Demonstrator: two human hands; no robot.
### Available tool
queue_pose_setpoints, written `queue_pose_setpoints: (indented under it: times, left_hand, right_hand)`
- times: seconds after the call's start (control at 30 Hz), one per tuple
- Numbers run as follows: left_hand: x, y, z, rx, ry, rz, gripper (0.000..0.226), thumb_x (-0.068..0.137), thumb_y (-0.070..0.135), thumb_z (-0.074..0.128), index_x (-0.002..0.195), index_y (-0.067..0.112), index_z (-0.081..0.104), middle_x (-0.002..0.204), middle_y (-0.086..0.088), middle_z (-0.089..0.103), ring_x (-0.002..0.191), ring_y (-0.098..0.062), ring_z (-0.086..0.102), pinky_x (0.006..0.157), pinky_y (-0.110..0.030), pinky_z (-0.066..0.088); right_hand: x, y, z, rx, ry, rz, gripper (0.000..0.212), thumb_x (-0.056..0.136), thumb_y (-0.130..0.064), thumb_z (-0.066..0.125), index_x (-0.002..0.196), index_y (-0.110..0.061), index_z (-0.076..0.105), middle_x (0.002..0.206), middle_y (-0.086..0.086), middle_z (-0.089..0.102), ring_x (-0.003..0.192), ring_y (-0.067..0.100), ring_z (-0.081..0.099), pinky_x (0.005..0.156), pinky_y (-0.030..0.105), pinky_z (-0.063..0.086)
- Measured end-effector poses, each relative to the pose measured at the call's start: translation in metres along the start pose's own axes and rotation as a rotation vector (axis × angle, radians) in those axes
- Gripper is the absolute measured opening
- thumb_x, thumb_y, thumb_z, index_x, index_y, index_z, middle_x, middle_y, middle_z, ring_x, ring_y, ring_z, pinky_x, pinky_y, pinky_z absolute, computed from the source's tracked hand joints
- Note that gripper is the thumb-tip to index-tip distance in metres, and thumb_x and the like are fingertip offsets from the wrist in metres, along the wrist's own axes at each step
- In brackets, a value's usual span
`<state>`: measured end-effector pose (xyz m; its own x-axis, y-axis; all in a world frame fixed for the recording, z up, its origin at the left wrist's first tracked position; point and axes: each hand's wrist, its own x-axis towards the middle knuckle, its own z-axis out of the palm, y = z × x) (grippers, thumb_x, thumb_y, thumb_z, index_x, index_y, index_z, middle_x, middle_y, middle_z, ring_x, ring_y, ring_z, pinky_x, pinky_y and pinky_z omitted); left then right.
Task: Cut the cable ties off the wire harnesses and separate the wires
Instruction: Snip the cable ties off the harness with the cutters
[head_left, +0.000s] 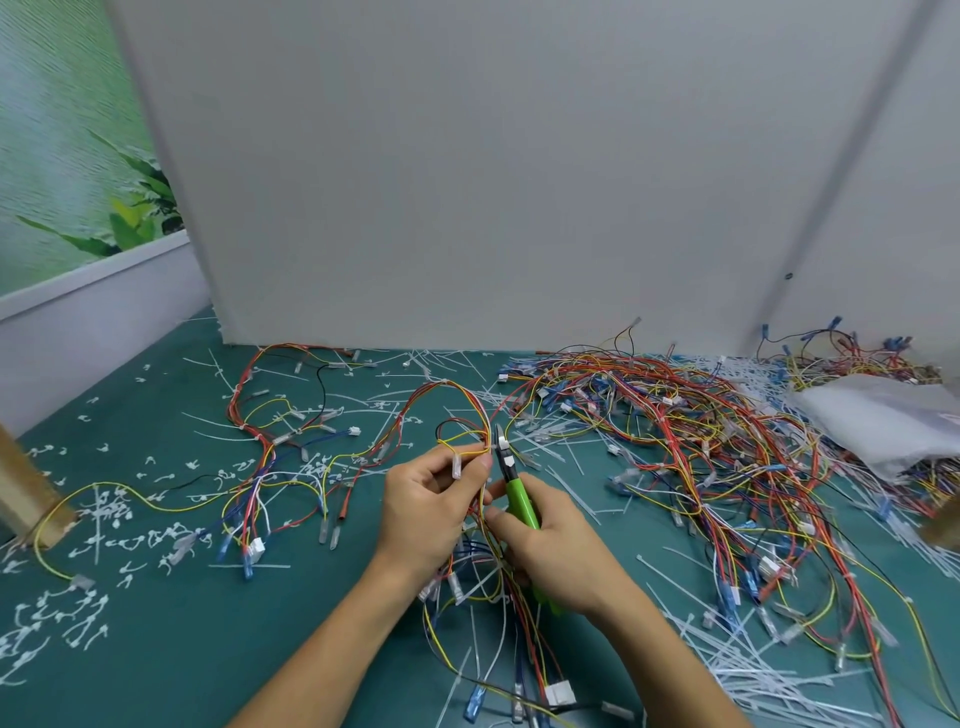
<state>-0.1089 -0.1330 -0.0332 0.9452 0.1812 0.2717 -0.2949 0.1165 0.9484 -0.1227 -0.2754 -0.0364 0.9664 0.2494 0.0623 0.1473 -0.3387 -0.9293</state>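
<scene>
- the right hand (553, 545) is curled round the green cutters (519, 501); their tips sit at a white cable tie (503, 444), and i cannot tell how far they are parted.
- the left hand (434, 499) pinches the wire harness (470, 434) just beside the tips, above the mat (182, 649).
- thin wires crowd that tie, so a deep bite could nick insulation.
- that pinch is close enough for a slip to catch skin.
- the big pile (701, 441) lies near; freed wires could tangle into it.
</scene>
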Motion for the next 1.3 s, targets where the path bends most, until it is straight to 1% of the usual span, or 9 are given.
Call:
queue_pose_setpoints:
  times: [0.17,0.23,0.43,0.57,0.67,0.87,1.07,1.23,1.3]
  left_hand:
    - [-0.0012,0.0027,0.0009,-0.026,0.002,-0.009,0.006,0.088,-0.004,0.069,0.085,-0.007,0.071,0.066,-0.006,0.068,0.058,-0.016,0.066,0.054,-0.017,0.052]
    - [-0.0015,0.0035,0.001,-0.034,0.003,-0.015,0.006,0.088,-0.004,0.068,0.085,-0.009,0.071,0.067,-0.008,0.068,0.059,-0.016,0.066,0.055,-0.016,0.053]
    - [-0.0019,0.0045,0.0007,-0.025,0.006,-0.014,0.014,0.088,-0.003,0.069,0.083,0.009,0.076,0.065,-0.011,0.066,0.056,-0.013,0.064,0.055,-0.018,0.053]
    - [-0.0022,0.006,0.0011,-0.037,0.007,-0.011,0.013,0.088,-0.004,0.069,0.085,0.007,0.075,0.065,-0.011,0.067,0.054,-0.011,0.065,0.054,-0.016,0.053]
    - [-0.0029,0.0069,0.0012,-0.047,0.005,-0.01,0.013,0.088,-0.004,0.069,0.085,0.007,0.076,0.065,-0.007,0.068,0.054,-0.011,0.065,0.055,-0.016,0.053]
    - [-0.0022,0.0053,0.0002,-0.041,-0.002,-0.013,0.016,0.088,-0.002,0.069,0.085,0.011,0.077,0.067,-0.01,0.069,0.056,-0.013,0.064,0.057,-0.019,0.054]
    - [-0.0019,0.0037,-0.0005,-0.04,-0.004,-0.007,0.014,0.088,-0.002,0.07,0.086,0.011,0.077,0.063,-0.005,0.07,0.055,-0.01,0.066,0.055,-0.016,0.053]
    - [-0.0007,0.0017,-0.0018,-0.028,-0.015,-0.005,0.02,0.088,-0.001,0.07,0.084,0.017,0.078,0.066,-0.006,0.071,0.057,-0.012,0.066,0.057,-0.021,0.055]
    - [-0.0005,0.0012,-0.0021,-0.028,-0.015,-0.006,0.02,0.088,0.0,0.07,0.083,0.018,0.079,0.067,-0.006,0.071,0.057,-0.013,0.066,0.058,-0.022,0.055]
  right_hand:
    - [0.0008,0.0028,0.0006,0.071,-0.005,0.041,0.028,0.099,-0.015,0.048,0.09,-0.038,0.062,0.061,-0.004,0.046,0.054,0.019,0.038,0.054,0.032,0.035]
    - [0.0005,0.0023,0.0008,0.081,-0.01,0.052,0.031,0.099,-0.014,0.047,0.089,-0.039,0.062,0.061,-0.003,0.045,0.053,0.019,0.037,0.053,0.032,0.034]
    - [0.0002,0.0014,0.0011,0.004,0.016,0.001,0.005,0.092,-0.037,0.058,0.093,-0.036,0.062,0.059,-0.007,0.053,0.056,0.018,0.047,0.058,0.033,0.043]
    - [-0.0006,0.0016,-0.0003,-0.014,0.021,-0.007,0.018,0.099,-0.016,0.052,0.095,-0.031,0.062,0.061,-0.005,0.05,0.054,0.016,0.042,0.053,0.029,0.037]
    - [-0.0016,-0.0011,-0.0012,0.01,0.019,0.013,0.024,0.1,-0.011,0.049,0.095,-0.03,0.062,0.065,0.002,0.048,0.054,0.018,0.039,0.052,0.03,0.035]
    - [-0.0012,0.0,0.0008,-0.046,0.033,-0.02,0.005,0.1,-0.029,0.06,0.098,-0.031,0.063,0.062,-0.006,0.054,0.058,0.015,0.048,0.06,0.032,0.044]
    - [-0.0008,-0.0008,-0.0004,0.005,0.026,0.016,0.029,0.1,-0.012,0.05,0.093,-0.038,0.061,0.062,-0.002,0.047,0.053,0.018,0.039,0.051,0.028,0.036]
    - [-0.001,-0.0003,0.001,0.001,0.029,-0.008,0.005,0.099,-0.031,0.06,0.096,-0.032,0.064,0.06,-0.006,0.052,0.057,0.016,0.046,0.059,0.033,0.042]
    - [-0.0009,-0.0004,0.0005,-0.005,0.03,-0.017,0.005,0.099,-0.033,0.06,0.097,-0.031,0.064,0.06,-0.007,0.052,0.058,0.016,0.047,0.06,0.033,0.043]
